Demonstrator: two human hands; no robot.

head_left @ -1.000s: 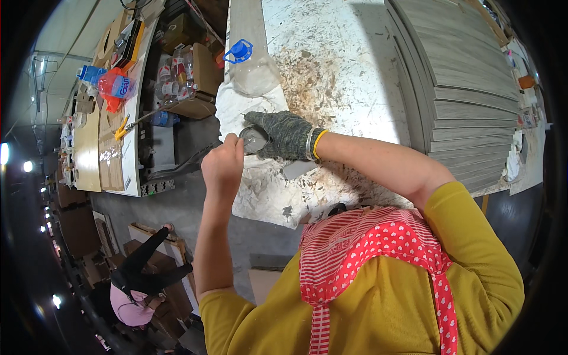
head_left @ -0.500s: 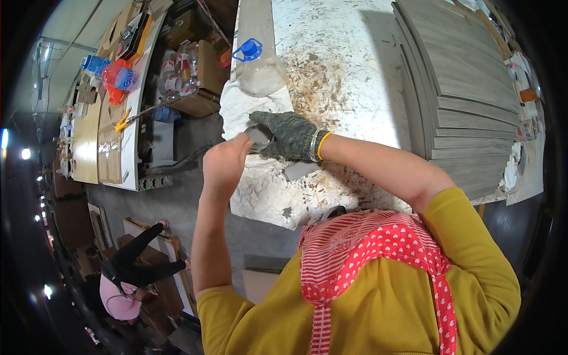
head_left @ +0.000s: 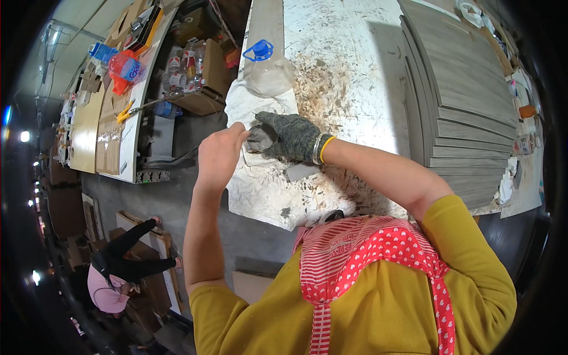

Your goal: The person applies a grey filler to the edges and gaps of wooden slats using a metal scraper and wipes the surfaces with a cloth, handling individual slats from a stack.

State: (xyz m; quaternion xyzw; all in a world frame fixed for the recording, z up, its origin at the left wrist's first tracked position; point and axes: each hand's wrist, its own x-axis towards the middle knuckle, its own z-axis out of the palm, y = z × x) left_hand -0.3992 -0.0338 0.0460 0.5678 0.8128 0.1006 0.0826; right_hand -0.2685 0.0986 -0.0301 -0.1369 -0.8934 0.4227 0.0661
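Note:
My right hand (head_left: 294,137), in a dark knitted glove, is curled round a small, round, dark grey thing (head_left: 261,138) whose kind I cannot tell. My bare left hand (head_left: 219,152) is closed, its fingertips pinched close to the left edge of that thing; what they hold, if anything, is hidden. Under both hands spreads a crumpled white cloth (head_left: 235,97) along the left edge of the table. Just beyond stands a clear plastic bottle (head_left: 269,77) with a blue handled cap. A small flat grey piece (head_left: 302,172) lies beside the gloved wrist.
On the right rises a stack of grey wood-grain panels (head_left: 473,77). The worn white table (head_left: 355,53) bears brown stains. Left of the aisle is a bench (head_left: 131,148) with a yellow-handled tool and a cardboard box of bottles (head_left: 207,83). A person (head_left: 112,284) is at lower left.
My left hand has shifted slightly left and its fingertips have drawn back from the round grey thing. The gloved hand keeps its hold. The whole view has shifted a little.

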